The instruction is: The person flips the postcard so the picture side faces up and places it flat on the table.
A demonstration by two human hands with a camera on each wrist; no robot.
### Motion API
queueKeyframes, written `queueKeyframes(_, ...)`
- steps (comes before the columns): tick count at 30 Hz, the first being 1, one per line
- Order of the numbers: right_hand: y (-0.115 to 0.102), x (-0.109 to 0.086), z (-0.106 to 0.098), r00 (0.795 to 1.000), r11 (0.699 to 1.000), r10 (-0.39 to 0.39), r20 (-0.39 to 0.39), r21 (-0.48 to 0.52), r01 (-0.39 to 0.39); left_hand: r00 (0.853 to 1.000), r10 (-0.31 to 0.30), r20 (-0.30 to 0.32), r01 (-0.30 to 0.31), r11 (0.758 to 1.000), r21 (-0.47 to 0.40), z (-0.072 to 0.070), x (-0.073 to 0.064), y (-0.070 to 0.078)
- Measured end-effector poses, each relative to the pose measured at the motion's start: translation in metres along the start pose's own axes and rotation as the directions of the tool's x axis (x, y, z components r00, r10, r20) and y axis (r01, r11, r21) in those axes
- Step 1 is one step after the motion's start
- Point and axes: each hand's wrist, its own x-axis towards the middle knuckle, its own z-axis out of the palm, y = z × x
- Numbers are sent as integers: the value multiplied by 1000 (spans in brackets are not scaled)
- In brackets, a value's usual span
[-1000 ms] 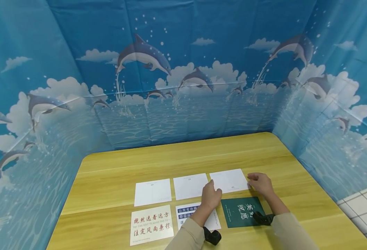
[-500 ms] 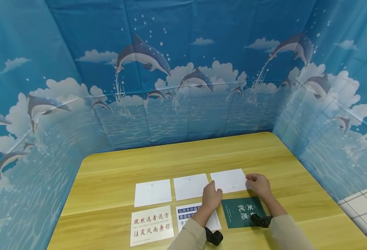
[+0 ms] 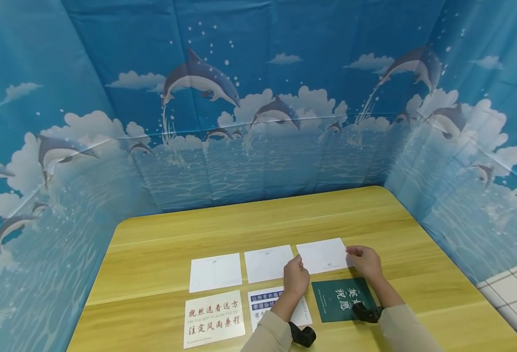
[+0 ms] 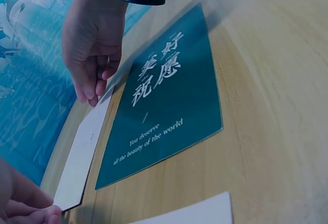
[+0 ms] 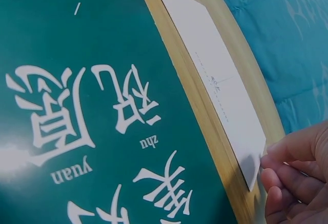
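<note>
A white postcard with small print lies at the right end of the back row. My left hand pinches its left end between thumb and fingers, as the left wrist view also shows at the card's near corner. At the opposite end, the fingertips of my right hand pinch the edge. In the right wrist view the white card looks flat and stretches between both hands. Just in front lies a green postcard with white Chinese characters, partly covered by the right wrist's black camera.
Two more white cards, one in the middle and one at left, continue the back row. In front lie a cream card with red characters and a blue-and-white card partly under my left forearm. A dolphin-print curtain surrounds the yellow wooden table.
My right hand has shifted slightly left onto the white card's right edge. My left hand's fingers have curled closer together at the left end. The cards look nearly unmoved.
</note>
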Motion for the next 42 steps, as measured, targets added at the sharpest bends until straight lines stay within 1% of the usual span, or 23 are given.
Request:
queueKeyframes(3, 1, -2, 1, 1000, 1000, 7, -5, 15, -7, 997, 49, -62, -48, 999, 25, 1, -1, 0)
queueKeyframes(5, 2, -2, 1, 1000, 1000, 9, -10, 24, -8, 993, 64, -103, -60, 997, 47, 1, -2, 1)
queueKeyframes(10, 2, -3, 3, 999, 998, 23, -23, 58, -21, 985, 48, -164, -40, 998, 53, 3, -3, 6)
queueKeyframes(14, 2, -2, 5, 998, 996, 49, -28, 82, -46, 978, 58, -198, -55, 998, 24, 6, 1, 5)
queueKeyframes(17, 1, -1, 3, 996, 991, 84, -15, 108, -81, 973, 71, -219, -75, 997, -8, 7, 4, 5)
queueKeyframes(19, 0, 0, 2, 994, 985, 111, -8, 136, -109, 970, 78, -228, -85, 996, -19, 8, 5, 5)
queueKeyframes(22, -4, 0, -1, 991, 973, 130, -11, 195, -125, 970, 87, -228, -97, 995, -36, 6, 6, 8)
queueKeyframes(26, -8, -1, -3, 993, 965, 114, -42, 243, -101, 968, 117, -222, -125, 992, -26, 4, 7, 12)
queueKeyframes(30, -10, -1, -3, 990, 961, 104, -95, 266, -76, 960, 156, -231, -156, 988, 17, 4, 7, 11)
queueKeyframes(34, -9, -1, -3, 987, 967, 74, -139, 253, -37, 954, 187, -232, -176, 982, 69, 4, 6, 9)
queueKeyframes(35, -7, -1, -4, 990, 970, 51, -135, 241, -17, 952, 198, -233, -183, 980, 81, 4, 6, 8)
queueKeyframes(39, 1, 2, -5, 988, 980, -2, -155, 196, 32, 938, 250, -239, -225, 966, 129, 3, 7, 7)
queueKeyframes(40, 2, 2, -6, 988, 979, -11, -154, 198, 42, 934, 264, -240, -236, 962, 140, 3, 7, 6)
queueKeyframes(42, 6, 3, -6, 987, 982, -21, -158, 184, 51, 933, 274, -234, -242, 958, 157, 1, 7, 7)
